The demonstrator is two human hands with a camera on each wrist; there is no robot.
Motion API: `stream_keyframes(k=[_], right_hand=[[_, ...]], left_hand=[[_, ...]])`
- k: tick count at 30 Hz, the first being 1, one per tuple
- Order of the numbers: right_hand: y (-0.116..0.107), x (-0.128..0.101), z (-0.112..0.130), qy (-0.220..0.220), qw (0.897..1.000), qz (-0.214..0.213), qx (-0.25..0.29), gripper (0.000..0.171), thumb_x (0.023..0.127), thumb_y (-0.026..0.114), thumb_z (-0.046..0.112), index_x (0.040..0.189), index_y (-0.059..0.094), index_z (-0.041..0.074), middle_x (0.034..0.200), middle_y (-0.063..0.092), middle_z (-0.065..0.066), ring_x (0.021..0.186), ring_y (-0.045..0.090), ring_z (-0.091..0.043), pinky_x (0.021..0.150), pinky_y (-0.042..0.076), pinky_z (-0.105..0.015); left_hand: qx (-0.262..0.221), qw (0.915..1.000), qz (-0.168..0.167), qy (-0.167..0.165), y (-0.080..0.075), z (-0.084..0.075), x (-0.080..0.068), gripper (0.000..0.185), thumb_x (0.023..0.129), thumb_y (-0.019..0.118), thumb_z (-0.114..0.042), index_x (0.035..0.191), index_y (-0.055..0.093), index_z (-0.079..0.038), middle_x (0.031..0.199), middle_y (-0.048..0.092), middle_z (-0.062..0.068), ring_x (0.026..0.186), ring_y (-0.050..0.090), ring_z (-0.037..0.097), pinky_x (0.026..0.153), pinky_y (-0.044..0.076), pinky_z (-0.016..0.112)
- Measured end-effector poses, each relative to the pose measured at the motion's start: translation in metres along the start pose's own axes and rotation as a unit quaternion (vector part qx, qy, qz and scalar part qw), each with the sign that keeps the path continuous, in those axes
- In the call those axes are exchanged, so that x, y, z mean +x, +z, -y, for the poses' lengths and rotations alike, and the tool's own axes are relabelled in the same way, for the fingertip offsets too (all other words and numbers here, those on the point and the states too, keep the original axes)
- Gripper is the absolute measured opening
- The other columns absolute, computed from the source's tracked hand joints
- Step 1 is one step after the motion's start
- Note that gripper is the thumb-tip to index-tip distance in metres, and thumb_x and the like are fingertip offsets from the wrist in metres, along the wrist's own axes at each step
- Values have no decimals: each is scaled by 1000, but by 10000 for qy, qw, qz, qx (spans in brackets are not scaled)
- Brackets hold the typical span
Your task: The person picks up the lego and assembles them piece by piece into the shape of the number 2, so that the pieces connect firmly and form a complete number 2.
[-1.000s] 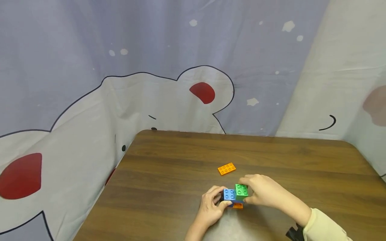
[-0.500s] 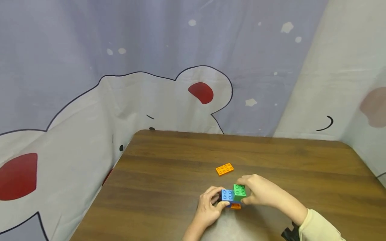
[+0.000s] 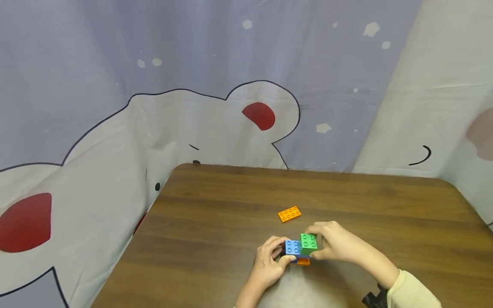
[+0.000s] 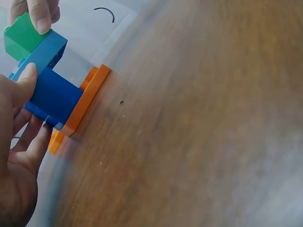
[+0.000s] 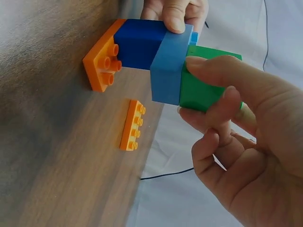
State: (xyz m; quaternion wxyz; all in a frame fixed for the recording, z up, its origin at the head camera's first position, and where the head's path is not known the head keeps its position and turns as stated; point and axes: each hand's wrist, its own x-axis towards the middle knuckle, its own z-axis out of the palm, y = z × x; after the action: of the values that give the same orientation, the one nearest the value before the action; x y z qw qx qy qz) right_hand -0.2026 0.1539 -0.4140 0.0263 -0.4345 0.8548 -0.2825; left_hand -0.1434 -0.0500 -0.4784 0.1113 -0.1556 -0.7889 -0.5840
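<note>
Head-view shift, green brick (image 3: 308,243) unmoved

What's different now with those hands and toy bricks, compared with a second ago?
Nothing has visibly changed among the hands and bricks: nothing was taken hold of or let go. Only the whole head view shifts slightly. The right hand still holds the green brick, the left hand still grips the blue bricks below it, and the loose orange plate lies where it was on the table.
</note>
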Motion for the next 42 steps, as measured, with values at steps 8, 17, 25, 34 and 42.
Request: stream_keyframes(k=[8, 17, 25, 34, 42], right_hand=[[2, -2, -4, 91, 9998, -83, 172, 38, 66, 79, 13, 101, 65, 8, 88, 63, 4, 54, 42, 5, 46, 43, -16], [1, -3, -6, 137, 9997, -66, 196, 36, 67, 80, 15, 100, 65, 11, 91, 64, 3, 52, 44, 5, 46, 44, -16], [-7, -4, -2, 308, 9985, 227, -396, 36, 71, 79, 30, 104, 66, 21, 88, 58, 17, 54, 43, 6, 48, 40, -16], [-25, 0, -2, 234, 9983, 420, -321, 42, 79, 66, 52, 111, 63, 25, 94, 62, 19, 68, 51, 5, 57, 43, -19], [-36, 12, -14, 143, 9999, 15, 40, 35, 83, 70, 32, 113, 60, 16, 93, 64, 13, 71, 55, 4, 65, 51, -25]], left_hand=[[10, 10000, 70, 23, -2, -2, 1, 29, 75, 74, -2, 103, 64, 4, 96, 62, 16, 99, 62, 27, 85, 52, 38], [154, 9998, 44, 78, 7, 29, 1, 30, 76, 75, -6, 104, 65, -3, 98, 62, 10, 100, 62, 23, 85, 52, 32], [112, 9995, 73, 270, 8, 38, 1, 30, 78, 74, -16, 105, 64, -7, 100, 62, 5, 101, 60, 13, 86, 50, 24], [119, 9996, 44, 251, 6, 37, -3, 29, 78, 74, -14, 104, 65, -8, 98, 62, 4, 100, 60, 13, 85, 51, 25], [134, 9996, -40, 244, 9, 38, -3, 30, 77, 75, -14, 105, 65, -9, 98, 62, 3, 101, 60, 13, 86, 51, 25]])
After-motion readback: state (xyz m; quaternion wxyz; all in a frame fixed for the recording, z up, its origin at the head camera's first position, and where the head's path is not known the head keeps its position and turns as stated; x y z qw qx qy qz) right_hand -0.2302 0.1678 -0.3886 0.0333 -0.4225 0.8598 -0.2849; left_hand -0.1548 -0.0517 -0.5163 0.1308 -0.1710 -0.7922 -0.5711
